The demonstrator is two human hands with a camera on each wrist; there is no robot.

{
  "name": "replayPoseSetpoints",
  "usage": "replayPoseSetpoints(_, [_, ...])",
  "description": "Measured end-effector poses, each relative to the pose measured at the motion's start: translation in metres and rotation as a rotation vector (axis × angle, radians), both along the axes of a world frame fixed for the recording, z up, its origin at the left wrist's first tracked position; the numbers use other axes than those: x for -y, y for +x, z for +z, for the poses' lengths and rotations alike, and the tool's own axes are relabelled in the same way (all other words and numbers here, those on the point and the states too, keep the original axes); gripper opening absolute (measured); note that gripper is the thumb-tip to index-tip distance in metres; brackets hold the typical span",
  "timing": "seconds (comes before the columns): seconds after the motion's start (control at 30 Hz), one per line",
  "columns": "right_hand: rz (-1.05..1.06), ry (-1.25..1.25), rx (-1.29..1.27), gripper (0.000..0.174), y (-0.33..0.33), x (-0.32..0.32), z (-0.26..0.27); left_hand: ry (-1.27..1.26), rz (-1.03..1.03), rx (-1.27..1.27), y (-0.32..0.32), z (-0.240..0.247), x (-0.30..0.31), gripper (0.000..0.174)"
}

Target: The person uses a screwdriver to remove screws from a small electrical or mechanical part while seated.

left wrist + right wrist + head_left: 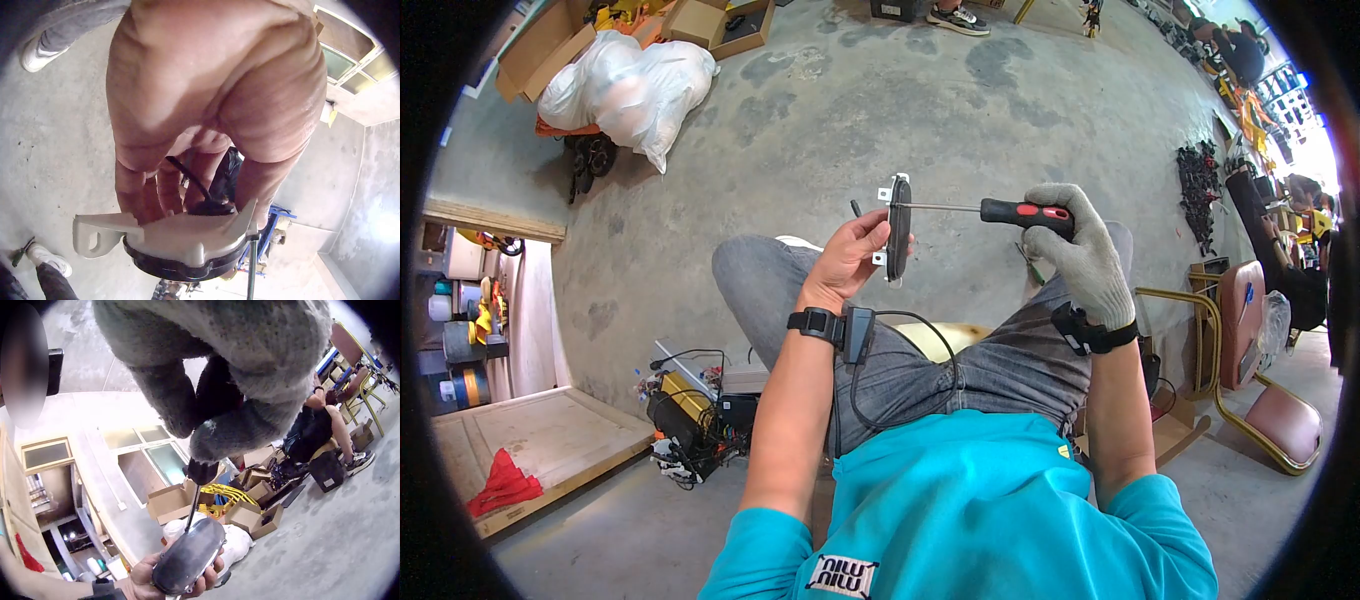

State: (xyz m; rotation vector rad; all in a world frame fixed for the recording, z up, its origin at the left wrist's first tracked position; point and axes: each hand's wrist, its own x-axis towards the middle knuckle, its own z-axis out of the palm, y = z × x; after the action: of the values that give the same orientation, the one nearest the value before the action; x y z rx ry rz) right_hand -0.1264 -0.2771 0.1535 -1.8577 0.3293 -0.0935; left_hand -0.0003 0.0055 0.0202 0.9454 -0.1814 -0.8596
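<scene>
The person sits with both hands up over their lap, and the dark oval part [898, 240] is between them, above the floor [820, 130]. The bare left hand [852, 262] holds it upright by its back, fingers and thumb on the pale housing with its metal tabs. The gloved right hand [1088, 250] is closed round the red and black handle of a screwdriver [1027, 214], whose shaft runs level to the part and meets it at the edge near its upper tab.

Over by the wall from me there are open cardboard boxes. One [167, 505] gapes with its flaps out, though I can't make out its contents; another [245, 516] has a small dark thing [269, 520] inside. Yellow cables [232, 495] are heaped behind and between them. In front, white plastic bags [635, 88] bulge, and what fills them is hidden. A black bin [327, 469] stands beside another person's shoe [360, 462]; I can't tell what it contains. Near the pink chair [1242, 310], a low cardboard box [1185, 438] lies on the floor, partly covered by the right arm.
</scene>
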Motion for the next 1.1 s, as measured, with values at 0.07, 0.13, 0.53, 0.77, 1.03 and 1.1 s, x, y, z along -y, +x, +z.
replayPoseSetpoints(0.07, [-0.026,-0.049,-0.053,0.039,0.000,-0.003,0.007,0.023,0.005,-0.009,0.001,0.000,-0.001,0.043])
replayPoseSetpoints(0.13, [-0.031,0.037,-0.129,0.041,0.002,0.000,0.010,0.034,0.010,0.000,0.000,0.002,-0.001,0.043])
replayPoseSetpoints(0.53, [-0.062,0.098,-0.147,0.054,0.000,-0.002,0.004,0.072,-0.006,0.025,0.000,-0.003,0.000,0.046])
replayPoseSetpoints(0.77, [-0.032,0.083,-0.158,0.054,-0.001,0.001,0.001,0.094,0.008,0.020,0.000,-0.001,0.001,0.046])
replayPoseSetpoints(1.03, [-0.016,0.071,-0.057,0.054,-0.003,-0.002,-0.005,0.082,0.006,0.012,0.001,-0.005,-0.001,0.048])
replayPoseSetpoints(1.1, [0.011,0.048,-0.036,0.054,-0.003,0.003,-0.006,0.074,-0.001,-0.010,0.001,-0.006,0.000,0.051])
